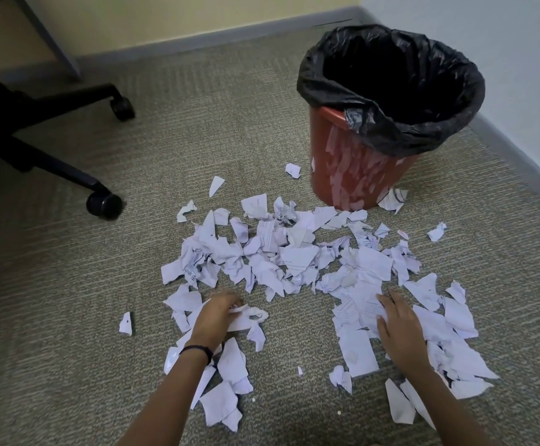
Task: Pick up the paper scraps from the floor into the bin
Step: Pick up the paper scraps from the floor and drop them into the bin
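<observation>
hands: my left hand (215, 318) pinches one scrap (250, 317); my right hand (397, 329) lies flat on the paper scraps (281, 259); bin (352, 175) ahead, nearer my right

Torn white paper scraps (294, 259) lie scattered across the grey-beige ribbed carpet floor (69, 300). A round red plastic bin (352, 175) stands at their far edge. A black wheeled chair base (69, 169) stands to the left.

One head cam, facing fwd/down at floor (69, 317), seemingly close.

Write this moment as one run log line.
left hand grips scrap | right hand presses scraps | bin upright, lined
</observation>
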A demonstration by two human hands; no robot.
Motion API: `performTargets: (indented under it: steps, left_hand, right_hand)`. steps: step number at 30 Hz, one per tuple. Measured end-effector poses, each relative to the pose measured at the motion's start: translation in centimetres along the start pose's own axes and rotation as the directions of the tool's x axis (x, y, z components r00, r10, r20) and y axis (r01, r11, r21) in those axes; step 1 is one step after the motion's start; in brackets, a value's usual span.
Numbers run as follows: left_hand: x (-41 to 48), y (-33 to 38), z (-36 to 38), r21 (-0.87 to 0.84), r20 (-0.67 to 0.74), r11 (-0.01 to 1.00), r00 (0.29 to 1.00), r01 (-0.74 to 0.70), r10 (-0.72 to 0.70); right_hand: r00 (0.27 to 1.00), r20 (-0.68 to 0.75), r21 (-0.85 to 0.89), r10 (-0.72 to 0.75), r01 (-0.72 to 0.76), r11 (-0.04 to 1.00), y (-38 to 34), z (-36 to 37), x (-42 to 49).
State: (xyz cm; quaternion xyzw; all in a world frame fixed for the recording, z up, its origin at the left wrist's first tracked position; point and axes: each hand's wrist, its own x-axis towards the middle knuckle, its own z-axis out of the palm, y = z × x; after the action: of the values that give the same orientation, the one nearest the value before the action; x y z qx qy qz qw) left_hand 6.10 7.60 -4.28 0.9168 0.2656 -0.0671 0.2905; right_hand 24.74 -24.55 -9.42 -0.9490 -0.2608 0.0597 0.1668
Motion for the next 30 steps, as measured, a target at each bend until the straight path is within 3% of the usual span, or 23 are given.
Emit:
performTargets:
  steps: [4,8,10,12,15,16,19,21,23,26,28,30]
  left_hand:
    - [1.4,3.9,-2.6,-0.065,-0.004,0.998,1.000,-0.011,0.011]
    - [3.5,11.9,-8.2,-0.169,-0.169,0.956,0.962,-0.241,0.213]
    - [4.6,17.1,-11.4,-0.214,-0.271,0.882,0.893,-0.421,0.361]
    - [6.1,22.2,-14.5,-0.187,-0.401,0.786,0.776,-0.589,0.486]
    - [9.0,28.6,-18.5,-0.102,-0.564,0.693,0.615,-0.714,0.551]
    - [9.8,30.1,-19.6,-0.111,-0.554,0.698,0.627,-0.707,0.547]
    - [12.0,32.0,-21.0,-0.073,-0.303,0.825,0.801,-0.560,0.517]
    - [13.0,31.4,-20.5,0.013,-0.223,0.869,0.845,-0.496,0.486]
    - [13.0,29.8,-19.3,0.072,-0.316,0.871,0.817,-0.486,0.482]
    - [12.1,26.4,-16.2,0.009,-0.490,0.852,0.740,-0.524,0.460]
    - [11.4,23.3,-13.6,-0.044,-0.517,0.866,0.753,-0.498,0.407]
    - [10.6,20.0,-10.8,-0.082,-0.432,0.908,0.836,-0.411,0.339]
  right_hand:
    - [1.000,-0.007,-0.004,0.019,-0.019,1.000,0.0,0.1,0.1]
    - [1.000,-0.002,-0.020,0.012,-0.012,1.000,-0.3,-0.3,-0.2]
    - [1.000,0.010,-0.010,0.030,-0.030,1.000,-0.3,-0.5,-0.2]
    - [0.998,0.029,0.002,0.048,-0.048,0.999,-0.6,-0.7,-0.2]
    - [0.996,0.077,-0.004,0.048,-0.048,0.999,-0.6,-1.0,-0.3]
    - [0.995,0.091,0.008,0.048,-0.049,0.999,-0.5,-1.2,-0.3]
    - [0.992,0.122,0.045,0.030,-0.036,0.998,-0.2,-1.3,-0.2]
    - [0.991,0.131,0.095,0.028,-0.041,0.995,-0.3,-1.4,0.0]
    - [0.992,0.081,0.264,0.096,-0.114,0.958,-0.9,-2.1,0.7]
    - [0.979,-0.013,0.513,0.202,-0.167,0.842,-2.1,-4.0,3.0]
    - [0.991,0.044,0.477,0.123,-0.129,0.869,-2.8,-4.9,4.9]
    - [0.989,0.136,0.367,0.052,-0.099,0.925,-3.4,-5.1,6.6]
